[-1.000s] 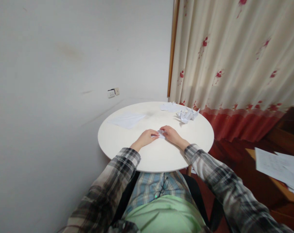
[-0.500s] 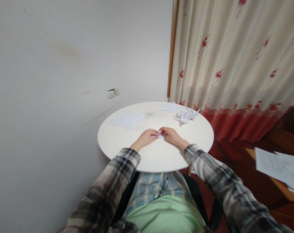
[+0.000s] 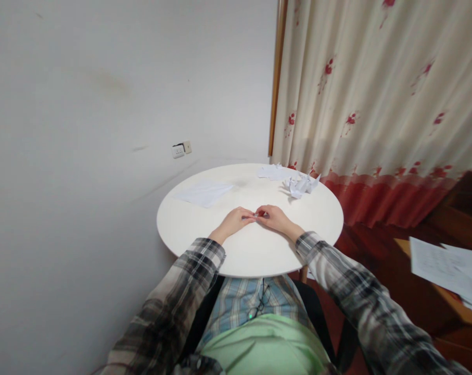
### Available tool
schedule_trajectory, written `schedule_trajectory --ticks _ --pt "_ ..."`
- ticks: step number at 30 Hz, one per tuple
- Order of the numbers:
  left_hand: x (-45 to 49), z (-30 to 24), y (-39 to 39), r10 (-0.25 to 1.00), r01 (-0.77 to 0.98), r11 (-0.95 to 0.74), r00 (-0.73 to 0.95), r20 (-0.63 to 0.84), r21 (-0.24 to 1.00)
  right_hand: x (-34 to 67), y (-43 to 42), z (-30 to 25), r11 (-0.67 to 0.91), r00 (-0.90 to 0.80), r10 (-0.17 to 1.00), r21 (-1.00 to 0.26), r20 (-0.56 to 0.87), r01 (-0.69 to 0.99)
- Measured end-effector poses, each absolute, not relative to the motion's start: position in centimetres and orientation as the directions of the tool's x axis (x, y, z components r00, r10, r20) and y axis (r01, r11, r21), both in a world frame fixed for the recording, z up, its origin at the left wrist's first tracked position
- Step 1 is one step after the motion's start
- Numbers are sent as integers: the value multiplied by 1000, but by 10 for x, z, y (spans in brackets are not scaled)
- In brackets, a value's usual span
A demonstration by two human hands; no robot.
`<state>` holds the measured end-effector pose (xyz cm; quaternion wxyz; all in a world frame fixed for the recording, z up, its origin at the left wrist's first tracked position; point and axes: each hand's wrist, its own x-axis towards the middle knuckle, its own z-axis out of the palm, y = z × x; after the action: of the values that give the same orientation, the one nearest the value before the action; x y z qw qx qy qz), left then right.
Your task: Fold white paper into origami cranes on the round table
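Note:
Over the middle of the round white table [image 3: 255,250], my left hand [image 3: 234,221] and my right hand [image 3: 275,217] meet fingertip to fingertip. Both are closed in a pinch on a small piece of folded paper [image 3: 255,215]. Most of that paper is hidden behind the fingers, so its shape cannot be made out. A flat white sheet of paper [image 3: 205,193] lies beyond my left hand. Crumpled or folded white papers [image 3: 300,186] sit beyond my right hand, towards the far right rim.
Another white paper [image 3: 272,172] lies at the table's far edge. To the right, printed sheets [image 3: 438,265] rest on a wooden surface [image 3: 454,307]. A wall with a socket [image 3: 178,151] stands on the left, and a curtain [image 3: 376,114] hangs behind the table.
My right fingers have shifted slightly down and in towards the left fingertips. Less of the folded paper shows between the hands than before.

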<state>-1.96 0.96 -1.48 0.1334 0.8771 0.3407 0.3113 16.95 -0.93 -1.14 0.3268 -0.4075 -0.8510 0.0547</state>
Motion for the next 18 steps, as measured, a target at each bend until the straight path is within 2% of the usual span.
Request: schedule_trajectory --ticks 14,18 --pt "-20 -12 8 688 480 -722 576 442 498 168 -9 -12 656 -454 733 -348 507 670" --pt "-21 -12 10 695 525 -717 584 420 458 168 -9 -11 659 -463 733 -353 498 664"
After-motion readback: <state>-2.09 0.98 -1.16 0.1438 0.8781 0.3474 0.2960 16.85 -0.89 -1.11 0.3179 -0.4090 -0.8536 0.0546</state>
